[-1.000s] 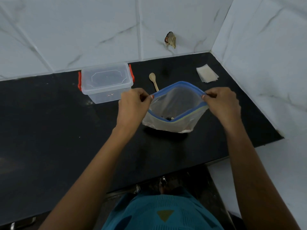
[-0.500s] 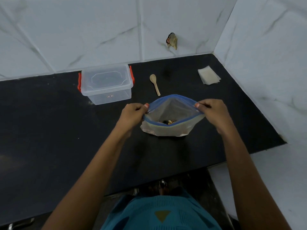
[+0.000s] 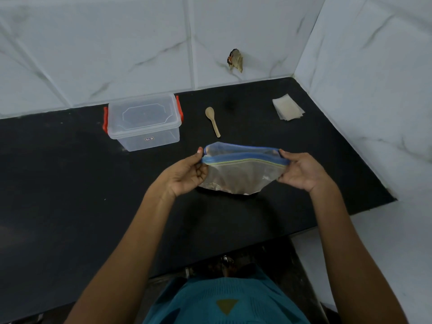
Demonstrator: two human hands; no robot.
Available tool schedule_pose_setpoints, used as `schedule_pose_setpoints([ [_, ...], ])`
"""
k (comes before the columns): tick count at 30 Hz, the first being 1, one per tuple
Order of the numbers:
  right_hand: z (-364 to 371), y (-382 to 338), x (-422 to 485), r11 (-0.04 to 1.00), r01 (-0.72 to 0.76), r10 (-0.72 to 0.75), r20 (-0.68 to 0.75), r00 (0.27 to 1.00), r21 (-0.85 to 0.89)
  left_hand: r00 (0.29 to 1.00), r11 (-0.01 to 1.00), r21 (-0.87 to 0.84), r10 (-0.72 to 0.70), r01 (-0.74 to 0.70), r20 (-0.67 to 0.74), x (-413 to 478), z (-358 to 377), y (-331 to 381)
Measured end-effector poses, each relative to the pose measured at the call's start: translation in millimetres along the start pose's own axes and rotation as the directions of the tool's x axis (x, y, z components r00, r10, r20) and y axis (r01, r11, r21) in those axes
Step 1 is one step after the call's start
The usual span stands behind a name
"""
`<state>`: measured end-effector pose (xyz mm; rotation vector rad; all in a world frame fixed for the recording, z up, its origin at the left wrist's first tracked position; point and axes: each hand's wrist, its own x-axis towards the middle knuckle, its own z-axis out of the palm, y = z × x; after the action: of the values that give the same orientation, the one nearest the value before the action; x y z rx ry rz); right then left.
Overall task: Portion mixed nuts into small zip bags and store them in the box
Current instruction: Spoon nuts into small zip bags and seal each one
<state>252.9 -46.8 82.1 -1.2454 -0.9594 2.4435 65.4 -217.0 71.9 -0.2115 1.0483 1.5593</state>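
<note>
a: where's the zip bag (image 3: 243,174)?
b: mid table (image 3: 70,183), just near of the spoon (image 3: 213,121), held upright between both hands. blue zip strip on top, mouth only a narrow slit, widest at its left end.
a: left hand (image 3: 187,174)?
b: pinching the bag's top left corner, thumb at the strip's end, fingers (image 3: 198,176) curled against the near face.
a: right hand (image 3: 301,171)?
b: same at the top right corner, curled onto the strip.
a: nuts?
b: brownish blur low in the bag, can't tell more. bottom edge is down at the table, contact unclear.
a: box (image 3: 143,122)?
b: clear, red clips, lid on, far left of the bag, well apart. pale squares (image 3: 288,110) far right by the wall corner.
</note>
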Motion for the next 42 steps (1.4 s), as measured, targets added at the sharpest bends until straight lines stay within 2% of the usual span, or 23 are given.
schedule_pose_setpoints([
  [2,-7,1,3,0.999,-0.014,0.013,0.048,0.999,0.034,0.997,0.999,0.041,0.012,-0.016,0.078,-3,-2,0],
  [4,-9,1,3,1.000,-0.014,0.015,0.054,0.998,-0.019,0.991,0.996,0.087,-0.006,-0.005,0.132,-6,-4,3],
  [6,-6,0,0,0.991,0.006,-0.004,0.014,1.000,-0.136,0.992,0.993,0.116,-0.022,0.007,0.124,-8,-5,5],
  [9,-2,-3,-3,0.960,0.059,-0.051,0.037,0.998,-0.272,0.997,0.992,0.124,-0.007,-0.004,0.082,-11,-4,5],
  [15,-1,1,-12,0.874,0.065,-0.172,-0.180,0.969,-0.481,0.998,0.999,0.036,0.005,-0.007,0.059,-18,2,-2],
  [18,-1,1,-16,0.805,0.026,-0.188,-0.213,0.959,-0.592,0.999,1.000,0.018,-0.024,0.023,0.025,-17,3,-6],
  [20,-2,1,-16,0.855,0.025,-0.141,-0.185,0.973,-0.518,0.999,0.999,0.013,-0.046,0.046,-0.002,-15,0,-6],
  [24,-7,3,-9,0.982,-0.045,0.026,-0.107,0.994,-0.182,0.994,0.996,-0.038,-0.084,0.081,-0.076,-10,-5,-4],
  [27,-12,9,-2,0.993,-0.083,0.081,0.031,0.996,0.087,0.988,0.992,-0.059,-0.118,0.113,-0.101,-7,-6,-6],
  [29,-14,13,0,0.980,-0.075,0.061,0.083,0.995,0.182,0.987,0.989,-0.076,-0.132,0.125,-0.088,-7,-7,-8],
  [35,4,14,-6,0.982,-0.091,0.099,-0.036,0.994,0.164,0.987,0.992,0.036,-0.114,0.118,-0.114,-13,1,-8],
  [40,12,17,-8,0.998,-0.060,0.063,-0.147,0.987,0.024,0.975,0.981,0.182,0.108,-0.072,-0.194,-15,15,-20],
  [42,16,20,-8,0.999,-0.027,0.024,-0.163,0.986,-0.017,0.968,0.979,0.176,0.142,-0.106,-0.207,-13,16,-27],
])
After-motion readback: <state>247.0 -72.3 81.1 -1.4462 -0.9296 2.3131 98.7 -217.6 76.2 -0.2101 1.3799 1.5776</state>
